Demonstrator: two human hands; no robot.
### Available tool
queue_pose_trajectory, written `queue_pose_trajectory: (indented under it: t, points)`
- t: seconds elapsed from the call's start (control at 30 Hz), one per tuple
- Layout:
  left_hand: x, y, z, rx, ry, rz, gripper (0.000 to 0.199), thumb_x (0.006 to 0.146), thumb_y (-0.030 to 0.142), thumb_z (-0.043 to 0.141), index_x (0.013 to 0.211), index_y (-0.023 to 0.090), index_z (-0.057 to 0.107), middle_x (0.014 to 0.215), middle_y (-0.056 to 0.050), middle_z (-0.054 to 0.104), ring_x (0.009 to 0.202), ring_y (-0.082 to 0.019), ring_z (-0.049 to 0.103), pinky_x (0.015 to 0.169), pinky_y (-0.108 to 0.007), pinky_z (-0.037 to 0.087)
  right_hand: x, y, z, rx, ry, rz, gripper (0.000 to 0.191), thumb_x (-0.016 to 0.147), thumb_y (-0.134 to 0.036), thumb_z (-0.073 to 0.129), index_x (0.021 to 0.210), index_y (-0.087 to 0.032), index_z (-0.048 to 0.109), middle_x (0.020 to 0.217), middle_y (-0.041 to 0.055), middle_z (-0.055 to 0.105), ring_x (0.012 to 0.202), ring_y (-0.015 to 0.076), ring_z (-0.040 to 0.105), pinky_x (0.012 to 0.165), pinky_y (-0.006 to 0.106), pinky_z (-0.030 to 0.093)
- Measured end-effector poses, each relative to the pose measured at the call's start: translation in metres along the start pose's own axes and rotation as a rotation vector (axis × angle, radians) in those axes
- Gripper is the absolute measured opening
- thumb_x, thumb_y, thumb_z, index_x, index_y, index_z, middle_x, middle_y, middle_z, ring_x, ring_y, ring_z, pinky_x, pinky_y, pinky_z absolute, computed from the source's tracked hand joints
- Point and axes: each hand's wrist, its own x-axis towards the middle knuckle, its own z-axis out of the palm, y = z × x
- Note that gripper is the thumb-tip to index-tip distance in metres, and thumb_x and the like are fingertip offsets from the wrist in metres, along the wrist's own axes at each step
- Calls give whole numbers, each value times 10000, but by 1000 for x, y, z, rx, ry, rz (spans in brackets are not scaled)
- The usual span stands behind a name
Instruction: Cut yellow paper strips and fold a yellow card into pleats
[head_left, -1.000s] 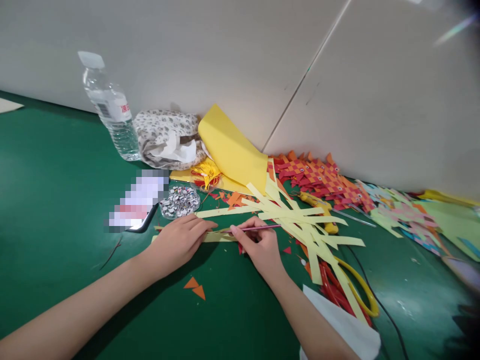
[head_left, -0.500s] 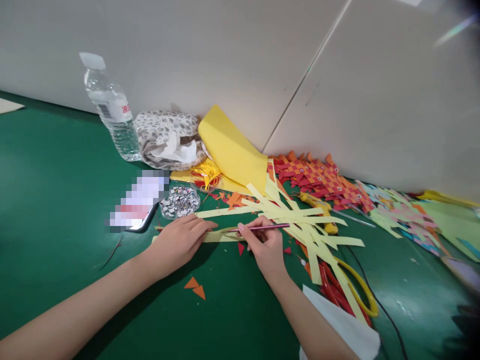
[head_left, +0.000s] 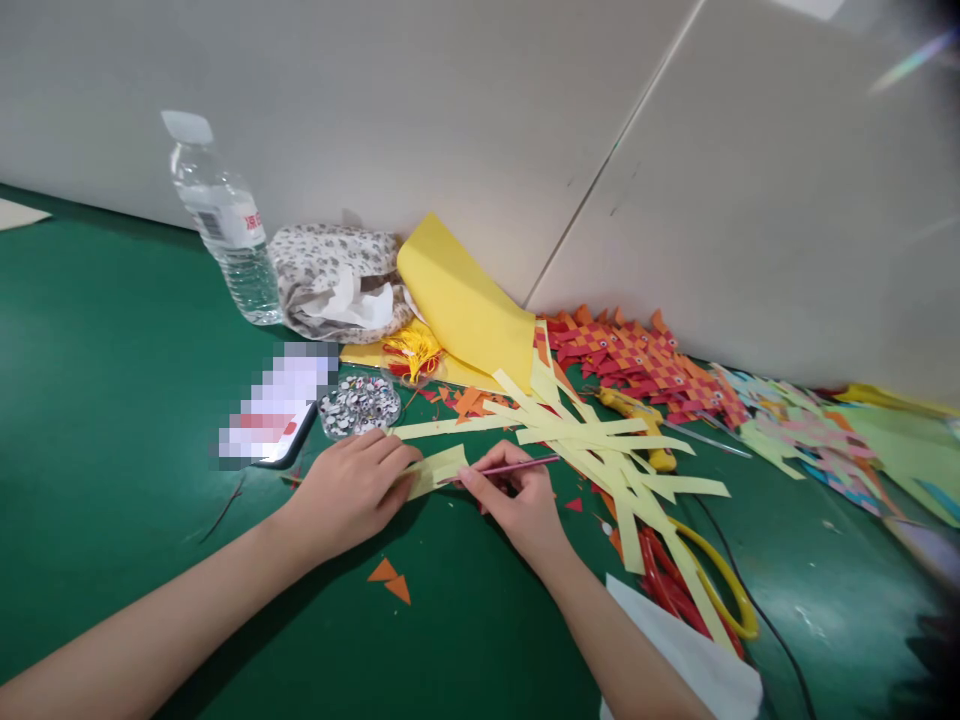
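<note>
My left hand (head_left: 358,490) is closed at the table over a pale yellow paper strip (head_left: 439,468), its fingertips pressing the strip's left part. From the right, my right hand (head_left: 521,488) grips a thin, dark pink pen-like stick (head_left: 517,466). The stick's narrow tip points left and meets the strip near its right end; its exact kind is unclear. Behind both hands lies another long pale yellow strip (head_left: 457,427). A loose heap of such strips (head_left: 600,440) spreads just right of my right hand.
Behind stand a water bottle (head_left: 232,235), a tissue pouch (head_left: 330,250) and bent yellow card (head_left: 472,300). A phone (head_left: 277,410) and a dish of googly eyes (head_left: 360,405) lie left. Rightward are woven red-orange paper fish (head_left: 637,355), a yellow-handled tool (head_left: 637,415), red-and-yellow scissors (head_left: 720,580) and a cable (head_left: 772,620).
The held strip's right end now shows free and raised, where it lay lower between both hands. My right hand and the stick have shifted slightly left and down.
</note>
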Motion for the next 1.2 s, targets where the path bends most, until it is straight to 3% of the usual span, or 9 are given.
queue_pose_trajectory:
  t: [0.4, 0.57, 0.73, 1.0, 1.2]
  points:
    - [2, -5, 1, 6, 26, 69, 183, 938, 247, 415, 978, 183, 581, 835, -43, 663, 768, -188, 612, 645, -295, 489, -1, 1, -1, 28, 13, 5, 242, 757, -348, 668, 638, -198, 522, 486, -49, 490, 421, 95, 416, 432, 238, 287]
    - [0, -6, 1, -12, 13, 96, 207, 908, 165, 413, 1051, 189, 561, 858, -45, 673, 790, -208, 620, 670, -337, 504, 0, -4, -2, 32, 33, -4, 248, 762, -350, 658, 630, -194, 518, 473, -45, 495, 416, 90, 393, 429, 237, 275]
    - [-2, -5, -3, 7, -7, 171, 396, 782, 16, 381, 1123, 155, 528, 944, -73, 669, 870, -234, 612, 731, -386, 502, 0, -5, -1, 50, 31, 9, 251, 755, -349, 661, 623, -196, 513, 483, -35, 523, 409, 92, 409, 423, 237, 286]
    - [-1, -1, 0, -52, -6, 102, 237, 896, 146, 400, 1084, 179, 542, 924, -69, 670, 858, -214, 615, 723, -347, 499, 0, -1, -1, 36, 7, -11, 248, 747, -348, 676, 627, -196, 520, 492, -39, 523, 417, 95, 438, 423, 231, 300]
    - [-1, -2, 3, -58, 20, 102, 224, 917, 161, 390, 1074, 180, 548, 904, -63, 676, 828, -197, 621, 697, -318, 494, 1, 0, 0, 113, 10, 25, 258, 757, -379, 680, 651, -198, 530, 459, -54, 499, 390, 93, 442, 408, 227, 331]
